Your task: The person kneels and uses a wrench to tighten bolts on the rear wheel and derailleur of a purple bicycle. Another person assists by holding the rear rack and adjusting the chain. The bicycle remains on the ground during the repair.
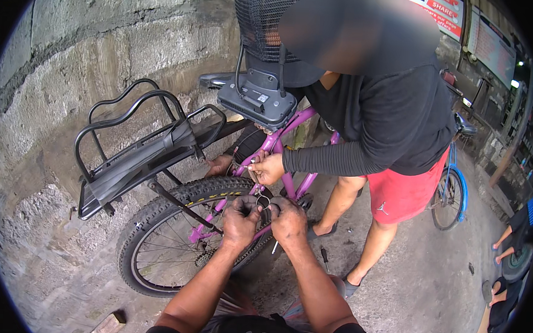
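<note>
Wire loop (264, 201) between 2 grips (fingertips)

Grey concrete block wall (104, 28) at far left. Wood scrap (107, 326) on the concrete ground, near left. Blue bicycle (451, 190) at right, behind a co-worker in black long sleeves (386, 113) and red shorts (408, 190). Screwdriver (324, 257) on the ground beside the co-worker's sandalled foot. Signboards (464, 23) at far right.

Rear wheel (170, 246) sits at seven o'clock from the two hands; the rack (136, 152) rides above it at ten. Left hand (241, 219) and right hand (287, 220) side by side on the frame (290, 180). Co-worker (379, 112) stands beyond at one o'clock.
</note>
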Motion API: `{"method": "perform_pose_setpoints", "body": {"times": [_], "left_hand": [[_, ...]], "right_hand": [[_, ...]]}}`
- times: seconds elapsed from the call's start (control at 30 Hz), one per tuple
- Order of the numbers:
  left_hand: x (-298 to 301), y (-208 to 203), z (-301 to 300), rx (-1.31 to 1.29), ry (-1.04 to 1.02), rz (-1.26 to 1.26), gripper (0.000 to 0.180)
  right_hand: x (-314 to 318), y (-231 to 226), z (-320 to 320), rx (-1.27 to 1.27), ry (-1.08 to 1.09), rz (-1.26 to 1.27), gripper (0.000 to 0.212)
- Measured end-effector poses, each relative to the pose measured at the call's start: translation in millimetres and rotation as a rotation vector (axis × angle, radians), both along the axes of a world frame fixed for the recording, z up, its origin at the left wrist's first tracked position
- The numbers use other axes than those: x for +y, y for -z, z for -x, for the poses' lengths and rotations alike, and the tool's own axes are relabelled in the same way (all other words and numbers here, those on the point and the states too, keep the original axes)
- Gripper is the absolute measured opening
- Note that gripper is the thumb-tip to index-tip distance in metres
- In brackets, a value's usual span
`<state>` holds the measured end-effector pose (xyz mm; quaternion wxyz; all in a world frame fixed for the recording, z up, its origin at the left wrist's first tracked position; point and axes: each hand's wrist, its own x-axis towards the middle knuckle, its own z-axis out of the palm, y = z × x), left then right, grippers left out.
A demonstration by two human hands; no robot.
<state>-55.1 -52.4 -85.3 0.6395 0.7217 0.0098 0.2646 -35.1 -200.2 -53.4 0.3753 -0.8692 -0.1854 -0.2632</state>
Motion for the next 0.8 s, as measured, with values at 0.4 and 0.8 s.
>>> {"method": "perform_pose_setpoints", "body": {"times": [0.4, 0.8], "left_hand": [[6, 12, 26, -0.03, 0.085, -0.181, 0.011], [6, 1, 58, -0.294, 0.131, -0.331, 0.034]], "right_hand": [[-2, -4, 2, 0.494, -0.255, -0.369, 0.034], [4, -2, -11, 0.94, -0.481, -1.019, 0.022]]}}
